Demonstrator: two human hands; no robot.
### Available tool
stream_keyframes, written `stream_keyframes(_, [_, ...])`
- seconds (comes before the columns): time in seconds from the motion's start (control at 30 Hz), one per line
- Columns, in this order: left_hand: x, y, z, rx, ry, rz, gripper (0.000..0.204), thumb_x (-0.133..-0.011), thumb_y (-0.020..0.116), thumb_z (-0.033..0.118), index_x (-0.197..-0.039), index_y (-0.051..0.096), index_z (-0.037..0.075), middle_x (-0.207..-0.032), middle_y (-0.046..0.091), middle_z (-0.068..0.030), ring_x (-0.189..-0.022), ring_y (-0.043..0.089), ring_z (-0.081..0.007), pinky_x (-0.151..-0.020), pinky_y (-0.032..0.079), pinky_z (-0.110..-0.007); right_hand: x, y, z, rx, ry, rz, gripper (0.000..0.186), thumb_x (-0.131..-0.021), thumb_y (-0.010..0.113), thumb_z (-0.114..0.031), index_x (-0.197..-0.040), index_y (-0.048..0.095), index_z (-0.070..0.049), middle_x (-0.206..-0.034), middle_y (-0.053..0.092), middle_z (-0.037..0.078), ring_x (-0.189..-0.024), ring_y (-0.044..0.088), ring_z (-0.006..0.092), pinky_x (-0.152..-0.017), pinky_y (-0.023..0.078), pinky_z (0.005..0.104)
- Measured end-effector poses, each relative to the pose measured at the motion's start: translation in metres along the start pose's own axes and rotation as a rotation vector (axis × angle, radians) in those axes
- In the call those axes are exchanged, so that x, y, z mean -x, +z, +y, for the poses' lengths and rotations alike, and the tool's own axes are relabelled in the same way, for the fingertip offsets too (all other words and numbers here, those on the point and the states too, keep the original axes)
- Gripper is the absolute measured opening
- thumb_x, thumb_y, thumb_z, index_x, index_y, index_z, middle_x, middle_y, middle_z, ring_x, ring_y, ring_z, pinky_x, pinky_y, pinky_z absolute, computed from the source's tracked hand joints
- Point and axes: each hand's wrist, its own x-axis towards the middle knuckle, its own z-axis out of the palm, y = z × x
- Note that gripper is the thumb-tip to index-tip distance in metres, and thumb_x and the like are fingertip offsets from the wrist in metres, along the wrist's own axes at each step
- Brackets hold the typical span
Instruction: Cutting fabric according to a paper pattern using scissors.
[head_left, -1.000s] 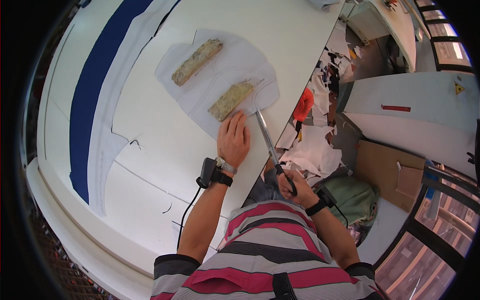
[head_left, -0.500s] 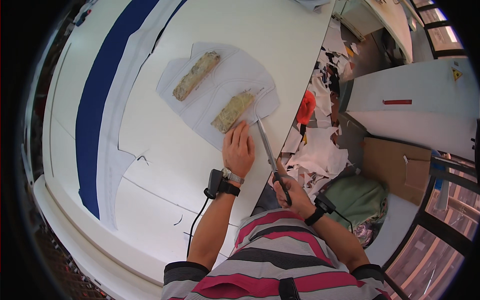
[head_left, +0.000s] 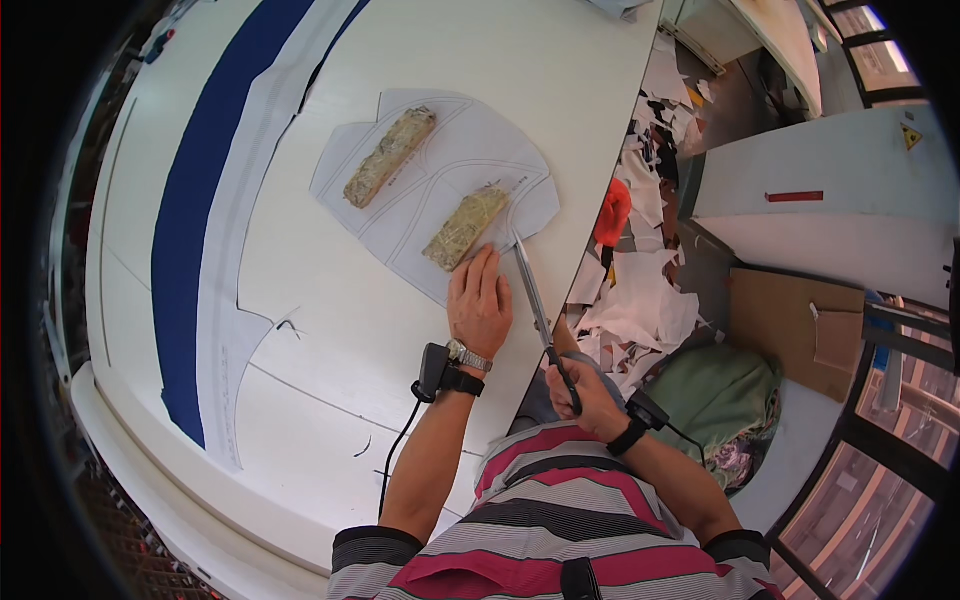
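Note:
My right hand [head_left: 588,393] grips a long pair of scissors [head_left: 533,285] by the dark handles. The blade tips reach the right edge of a pale paper pattern sheet [head_left: 420,232] printed with curved lines, next to a curved cut line. My left hand [head_left: 480,305] lies flat, fingers stretched out, with its fingertips on the sheet's lower edge. Just ahead of those fingertips rests a mottled block-shaped weight [head_left: 467,228]. A second, longer weight [head_left: 390,158] lies farther left on the sheet.
A long dark blue strip [head_left: 205,210] and white pattern paper [head_left: 222,330] run along the white table's [head_left: 330,400] left side. Beyond its right edge, paper scraps [head_left: 640,305], a red item [head_left: 612,213], a green cloth bundle [head_left: 715,400] and cardboard [head_left: 790,325] lie below.
Both hands and the scissors keep nearly the same place at the sheet's edge. The whole view has shifted slightly.

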Motion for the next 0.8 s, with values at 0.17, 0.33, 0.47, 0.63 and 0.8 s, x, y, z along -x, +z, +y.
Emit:
stream_keyframes(0.17, [0.002, 0.0, 0.0, -0.017, -0.005, -0.028, 0.038, -0.099, 0.065, 0.011, -0.136, 0.068, 0.0, -0.141, 0.066, -0.0125, -0.124, 0.061, -0.0341, -0.104, 0.052, -0.046, 0.004, 0.003, -0.004, 0.008, 0.021, 0.006, 0.039, -0.105, 0.073, -0.045, -0.097, 0.055, -0.012, -0.063, 0.042, -0.008, -0.047, 0.034, 0.0039, -0.043, 0.026, 0.0242])
stream_keyframes(0.33, [0.001, -0.001, 0.0, -0.03, -0.002, -0.036, 0.038, -0.1, 0.065, 0.011, -0.136, 0.068, 0.0, -0.142, 0.066, -0.012, -0.125, 0.061, -0.0333, -0.104, 0.052, -0.046, 0.005, 0.002, -0.005, 0.011, 0.02, 0.007, 0.038, -0.105, 0.073, -0.045, -0.096, 0.055, -0.012, -0.063, 0.042, -0.008, -0.047, 0.034, 0.0038, -0.044, 0.025, 0.0242])
stream_keyframes(0.47, [0.0, -0.001, 0.0, -0.036, 0.01, -0.031, 0.038, -0.1, 0.065, 0.01, -0.136, 0.069, 0.0, -0.141, 0.066, -0.012, -0.124, 0.061, -0.0331, -0.103, 0.052, -0.046, 0.003, -0.001, -0.002, 0.009, 0.015, 0.009, 0.037, -0.104, 0.074, -0.044, -0.095, 0.055, -0.013, -0.064, 0.042, -0.008, -0.047, 0.034, 0.0037, -0.044, 0.024, 0.0241])
stream_keyframes(0.63, [0.0, -0.001, 0.0, -0.032, 0.015, -0.026, 0.038, -0.099, 0.065, 0.01, -0.135, 0.069, -0.001, -0.14, 0.067, -0.0122, -0.123, 0.062, -0.0334, -0.103, 0.053, -0.046, 0.003, 0.005, 0.002, -0.01, 0.028, -0.008, 0.031, -0.106, 0.073, -0.036, -0.096, 0.055, -0.013, -0.067, 0.044, -0.006, -0.049, 0.039, 0.0056, -0.044, 0.03, 0.0235])
stream_keyframes(0.8, [0.001, 0.0, 0.0, -0.034, 0.015, -0.023, 0.038, -0.099, 0.065, 0.01, -0.135, 0.07, -0.001, -0.14, 0.067, -0.0125, -0.123, 0.061, -0.0339, -0.103, 0.053, -0.046, -0.001, 0.017, 0.007, -0.031, 0.009, 0.006, 0.035, -0.106, 0.073, -0.041, -0.097, 0.055, -0.013, -0.065, 0.041, -0.007, -0.047, 0.037, 0.0055, -0.044, 0.029, 0.0236])
